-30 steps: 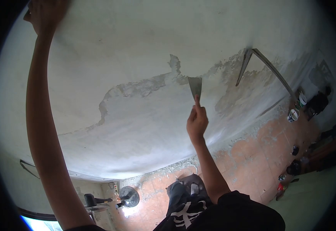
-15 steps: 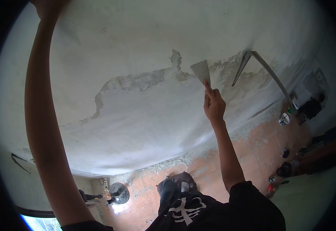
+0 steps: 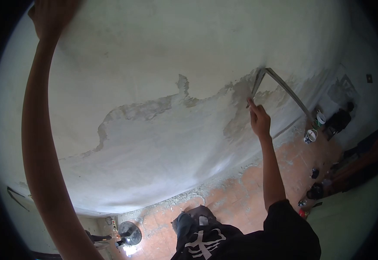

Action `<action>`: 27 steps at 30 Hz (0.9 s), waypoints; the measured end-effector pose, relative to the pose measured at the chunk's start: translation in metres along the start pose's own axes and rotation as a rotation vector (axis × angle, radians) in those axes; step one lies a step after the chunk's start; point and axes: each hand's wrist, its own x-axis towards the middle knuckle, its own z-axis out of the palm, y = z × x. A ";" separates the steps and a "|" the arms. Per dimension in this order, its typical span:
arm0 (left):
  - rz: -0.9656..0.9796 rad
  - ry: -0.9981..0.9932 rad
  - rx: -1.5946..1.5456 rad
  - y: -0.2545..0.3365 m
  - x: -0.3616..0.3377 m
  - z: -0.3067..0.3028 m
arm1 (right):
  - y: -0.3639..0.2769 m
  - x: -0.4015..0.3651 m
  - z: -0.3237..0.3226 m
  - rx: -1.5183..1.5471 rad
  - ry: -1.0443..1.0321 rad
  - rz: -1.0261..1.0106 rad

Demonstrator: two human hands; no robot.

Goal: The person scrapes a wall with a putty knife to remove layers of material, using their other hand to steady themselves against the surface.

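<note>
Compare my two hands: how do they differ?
Your left hand is at the picture's top left, partly cut off; your right hand is lower, right of centre. The right hand grips a blurred scraper, index finger extended toward it; the left hand shows no tool. Both hands are bare.

Dim room, bright low patch, heavy lens curve

I get muted grey light on the wall (image 3: 145, 56), brighter toward its base, with a glare spot blown out on the floor (image 3: 167, 219) at lower left. Soft shadow surrounds the raised left hand (image 3: 52, 19); the right hand's scraper (image 3: 242, 89) looks motion-blurred. Straight lines bow, and the corners fall to black.
</note>
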 end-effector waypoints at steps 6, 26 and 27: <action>0.066 0.011 0.007 -0.028 0.004 0.020 | 0.016 0.008 0.000 0.094 -0.027 -0.066; 0.059 0.022 0.017 -0.027 0.004 0.017 | 0.002 0.010 0.004 0.136 -0.050 0.025; 0.066 0.033 0.004 -0.028 0.004 0.018 | -0.003 0.002 0.002 0.135 -0.053 0.023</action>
